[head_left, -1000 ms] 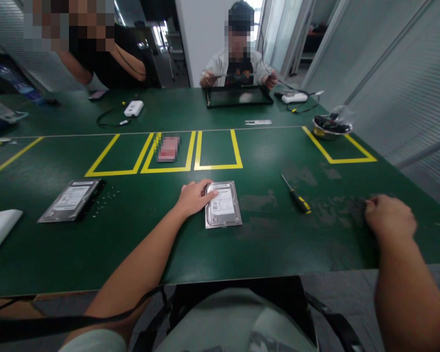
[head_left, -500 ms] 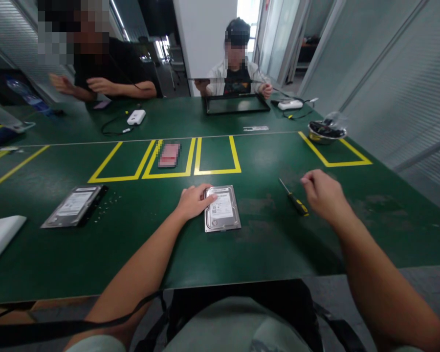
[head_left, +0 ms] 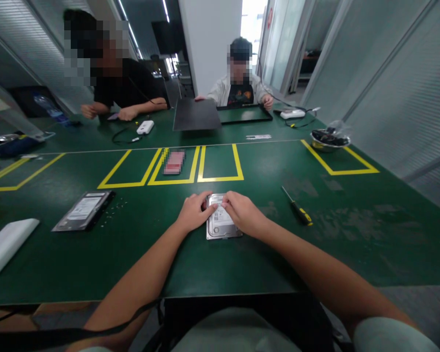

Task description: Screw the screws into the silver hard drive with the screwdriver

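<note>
A silver hard drive (head_left: 220, 227) with a white label lies flat on the green table in front of me. My left hand (head_left: 195, 211) grips its left edge, the thumb on top of the label. Over the drive's upper right part is my right hand (head_left: 244, 212), its fingers pinched together at the label; whatever is between the fingertips is too small to make out. A screwdriver (head_left: 297, 206) with a black and yellow handle rests to the right. Another hard drive (head_left: 82, 210) lies at the left, beside several tiny screws (head_left: 112, 212).
Across the green table (head_left: 132, 274), two people sit; one holds a dark panel (head_left: 197, 115) beside a black frame (head_left: 245, 121). A metal bowl (head_left: 330, 140) stands at the back right. A pink object (head_left: 174, 162) lies within yellow tape. A white case (head_left: 9, 247) is at left.
My right hand has moved left from beside the screwdriver onto the drive. My left hand stays on the drive's edge. Across the table, the dark panel has been lowered to the left.
</note>
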Tool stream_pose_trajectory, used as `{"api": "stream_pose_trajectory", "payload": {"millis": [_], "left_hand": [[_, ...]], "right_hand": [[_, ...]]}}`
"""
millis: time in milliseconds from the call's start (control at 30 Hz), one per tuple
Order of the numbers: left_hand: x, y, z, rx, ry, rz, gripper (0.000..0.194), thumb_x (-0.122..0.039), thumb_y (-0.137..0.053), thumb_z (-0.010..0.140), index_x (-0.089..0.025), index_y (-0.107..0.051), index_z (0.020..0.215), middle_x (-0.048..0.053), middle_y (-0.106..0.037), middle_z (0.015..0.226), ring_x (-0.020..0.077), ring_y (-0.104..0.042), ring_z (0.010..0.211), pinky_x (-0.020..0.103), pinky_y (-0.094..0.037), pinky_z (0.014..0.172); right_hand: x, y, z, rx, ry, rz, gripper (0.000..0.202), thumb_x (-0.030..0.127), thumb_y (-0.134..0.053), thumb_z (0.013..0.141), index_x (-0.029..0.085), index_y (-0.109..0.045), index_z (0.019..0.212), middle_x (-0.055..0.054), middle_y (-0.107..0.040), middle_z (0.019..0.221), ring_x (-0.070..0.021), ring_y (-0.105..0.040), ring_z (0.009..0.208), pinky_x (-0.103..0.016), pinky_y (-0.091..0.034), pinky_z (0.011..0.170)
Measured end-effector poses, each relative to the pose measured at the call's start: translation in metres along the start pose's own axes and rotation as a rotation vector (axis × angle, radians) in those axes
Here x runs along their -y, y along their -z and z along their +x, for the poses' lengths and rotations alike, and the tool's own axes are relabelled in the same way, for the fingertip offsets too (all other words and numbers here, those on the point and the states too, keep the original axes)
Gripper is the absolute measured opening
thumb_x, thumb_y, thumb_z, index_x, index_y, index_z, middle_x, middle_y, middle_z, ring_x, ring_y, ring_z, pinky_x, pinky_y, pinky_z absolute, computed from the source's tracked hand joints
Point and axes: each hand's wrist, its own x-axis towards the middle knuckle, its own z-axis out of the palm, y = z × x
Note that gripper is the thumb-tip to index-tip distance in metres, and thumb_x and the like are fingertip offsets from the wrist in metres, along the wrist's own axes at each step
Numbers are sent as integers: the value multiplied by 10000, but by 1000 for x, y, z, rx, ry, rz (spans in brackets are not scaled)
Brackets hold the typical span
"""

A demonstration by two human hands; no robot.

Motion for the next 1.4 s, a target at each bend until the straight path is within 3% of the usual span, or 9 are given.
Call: {"api": "stream_pose_trajectory", "payload": {"millis": [133, 267, 367, 500, 667, 867, 1133, 1267, 1400], "left_hand": [[2, 0, -2, 26, -20, 37, 682, -636, -538, 852, -191, -508, 1368, 70, -673, 964, 253, -576, 914, 360, -405, 799], [3, 1, -2, 33, -26, 8, 685, -626, -547, 852, -189, -501, 1378, 64, -670, 937, 249, -571, 899, 364, -410, 796], [0, 3, -4, -76, -91, -45, 592, -565, -594, 850, -175, -571, 1294, 58, -653, 898, 227, -563, 869, 358, -431, 795], [-8, 3, -8, -293, -231, -97, 310, -447, -606, 885, -208, -693, 1062, 60, -680, 897, 206, -589, 874, 362, -465, 828], [-19, -3, -12, -432, -429, -118, 210, -371, -677, 862, -226, -732, 1003, 53, -749, 919, 199, -652, 877, 372, -510, 828], [-28, -5, -14, -431, -505, -117, 137, -320, -653, 891, -224, -746, 920, 26, -777, 861, 167, -701, 799, 343, -558, 780], [-27, -9, -16, -501, -594, -71, 95, -207, -650, 879, -224, -733, 920, 15, -780, 866, 157, -718, 777, 315, -575, 751], [-27, -5, -16, -483, -535, -73, 105, -200, -615, 893, -209, -709, 938, 28, -763, 856, 162, -688, 779, 324, -544, 761], [-24, -3, -13, -427, -251, -124, 141, -261, -524, 939, -192, -641, 902, 52, -700, 859, 184, -628, 828, 343, -507, 794]], "right_hand": [[-13, -11, -12, -5, 28, 51, 106, 232, -434, 971, 213, -485, 879, -37, -571, 855, -175, -528, 797, -309, -407, 745], [-22, -14, -21, -11, 71, 41, 101, 218, -444, 962, 210, -496, 875, -44, -581, 853, -179, -526, 803, -314, -410, 750], [-23, -15, -22, -79, 47, 88, 102, 219, -456, 957, 208, -507, 869, -40, -580, 844, -176, -524, 787, -309, -406, 734], [-22, -16, -21, -171, -9, 151, 114, 239, -479, 948, 217, -526, 847, -25, -567, 820, -174, -522, 783, -302, -399, 719], [-20, -17, -19, -204, -89, 270, 148, 271, -519, 935, 213, -564, 806, -10, -552, 791, -167, -518, 777, -292, -392, 704], [-18, -21, -19, -176, -160, 425, 149, 304, -557, 915, 208, -599, 809, 4, -554, 748, -158, -506, 756, -280, -399, 682], [-16, -16, -17, -144, -203, 515, 169, 313, -584, 895, 189, -654, 804, 4, -585, 735, -150, -522, 723, -297, -423, 707], [-15, -15, -17, -130, -186, 540, 150, 289, -568, 907, 196, -686, 902, -15, -633, 810, -155, -551, 745, -301, -439, 705], [-18, -11, -20, -157, -97, 319, 120, 243, -549, 915, 207, -659, 948, -34, -633, 864, -172, -563, 778, -324, -455, 729]]}}
